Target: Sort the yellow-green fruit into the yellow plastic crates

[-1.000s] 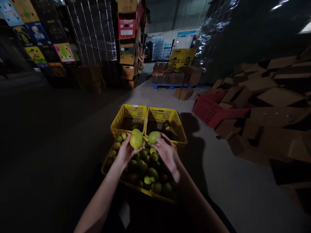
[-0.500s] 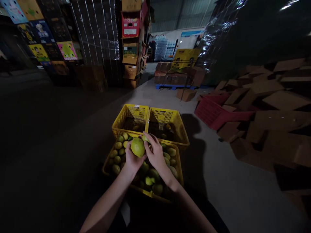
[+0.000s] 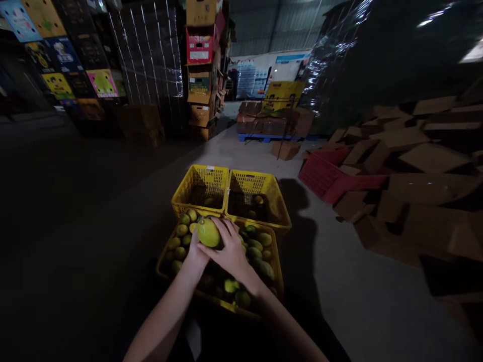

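Jointly held — a yellow-green fruit
Left hand and right hand grasp it — above a loaded yellow crate.

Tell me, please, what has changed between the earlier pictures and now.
The right hand has moved left to the left hand and now also grips the yellow-green fruit held there. The greener fruit that the right hand held earlier is out of sight; whether it was let go, I cannot tell. The front crate and two rear crates stayed put.
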`<state>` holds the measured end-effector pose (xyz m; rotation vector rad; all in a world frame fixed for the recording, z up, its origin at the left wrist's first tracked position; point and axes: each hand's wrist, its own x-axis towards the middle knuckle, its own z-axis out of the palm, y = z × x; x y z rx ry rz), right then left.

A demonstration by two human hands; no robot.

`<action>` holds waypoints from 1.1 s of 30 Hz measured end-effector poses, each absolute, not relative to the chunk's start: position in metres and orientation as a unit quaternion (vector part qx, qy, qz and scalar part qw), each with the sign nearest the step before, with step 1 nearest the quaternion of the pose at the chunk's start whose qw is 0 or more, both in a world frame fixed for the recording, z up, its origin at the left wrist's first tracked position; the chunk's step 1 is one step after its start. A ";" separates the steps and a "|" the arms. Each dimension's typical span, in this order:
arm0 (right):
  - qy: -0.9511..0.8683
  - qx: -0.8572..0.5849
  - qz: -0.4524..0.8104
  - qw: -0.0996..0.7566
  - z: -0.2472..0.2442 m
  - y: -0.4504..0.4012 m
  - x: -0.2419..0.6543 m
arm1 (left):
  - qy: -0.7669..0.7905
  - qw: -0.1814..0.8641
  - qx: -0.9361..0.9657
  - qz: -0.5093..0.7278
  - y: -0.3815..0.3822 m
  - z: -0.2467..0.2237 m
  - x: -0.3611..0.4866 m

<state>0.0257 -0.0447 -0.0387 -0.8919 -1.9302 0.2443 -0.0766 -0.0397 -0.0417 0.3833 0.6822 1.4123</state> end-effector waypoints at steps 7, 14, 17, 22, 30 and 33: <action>-0.705 -0.392 0.076 0.586 -0.016 -0.028 0.054 | 0.363 0.499 0.273 0.738 -0.038 -0.017 -0.092; -0.715 -0.384 0.102 0.575 -0.014 -0.022 0.069 | 0.412 0.352 0.491 0.682 -0.049 -0.014 -0.106; -0.722 -0.373 0.119 0.571 -0.014 -0.026 0.065 | 0.401 0.357 0.490 0.686 -0.050 -0.014 -0.105; -0.698 -0.361 0.207 0.583 -0.011 -0.024 0.062 | 0.395 0.375 0.470 0.694 -0.050 -0.012 -0.106; -0.553 -0.329 0.474 0.602 -0.008 -0.023 0.059 | 0.387 0.445 0.401 0.701 -0.056 -0.006 -0.106; -0.447 -0.297 0.615 0.577 -0.008 -0.022 0.059 | 0.358 0.541 0.305 0.697 -0.056 -0.004 -0.105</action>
